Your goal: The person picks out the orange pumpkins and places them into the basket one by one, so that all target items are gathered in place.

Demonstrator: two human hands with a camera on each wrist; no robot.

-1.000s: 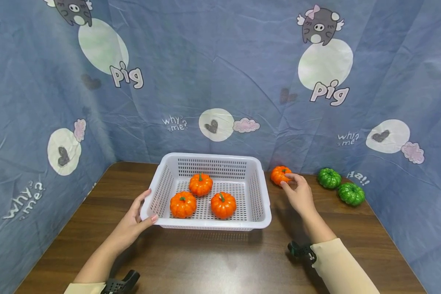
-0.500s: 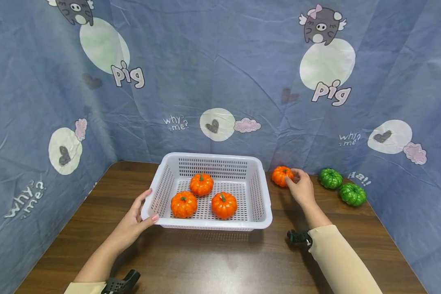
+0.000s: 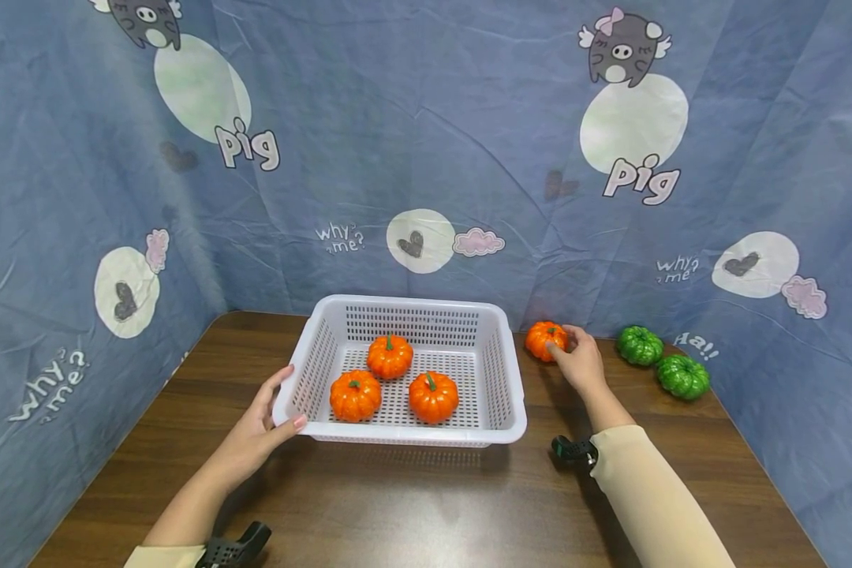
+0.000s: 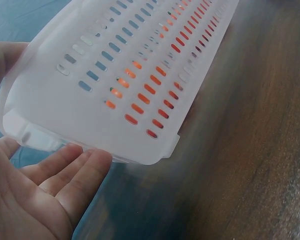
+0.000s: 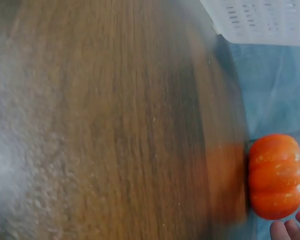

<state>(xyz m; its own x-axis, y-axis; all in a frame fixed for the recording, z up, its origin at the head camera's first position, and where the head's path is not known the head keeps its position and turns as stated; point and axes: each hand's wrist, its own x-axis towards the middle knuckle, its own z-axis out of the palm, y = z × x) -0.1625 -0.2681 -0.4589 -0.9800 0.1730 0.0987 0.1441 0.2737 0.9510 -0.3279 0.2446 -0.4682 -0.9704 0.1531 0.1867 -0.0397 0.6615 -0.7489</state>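
Note:
A white plastic basket [image 3: 412, 433] stands on the table with three small orange pumpkins inside: one at the back [image 3: 390, 357], one at front left [image 3: 355, 396], one at front right [image 3: 433, 397]. My left hand [image 3: 254, 434] grips its front left corner, and the left wrist view shows the fingers against the basket wall [image 4: 70, 115]. Right of the basket, a fourth orange pumpkin [image 3: 543, 341] sits on the table. My right hand [image 3: 581, 364] holds it from the right, thumb on the near side. Some fingertips [image 5: 292, 231] show beside this pumpkin [image 5: 276, 176] in the right wrist view.
Two green pumpkins, one farther back [image 3: 640, 345] and one nearer [image 3: 683, 376], sit at the table's right edge. A blue printed cloth [image 3: 426, 158] rises behind and beside the brown wooden table [image 3: 412, 505].
My right hand has moved in closer around the pumpkin on the table, its fingers drawing in. That pumpkin stays in place. My left hand and the basket have not moved.

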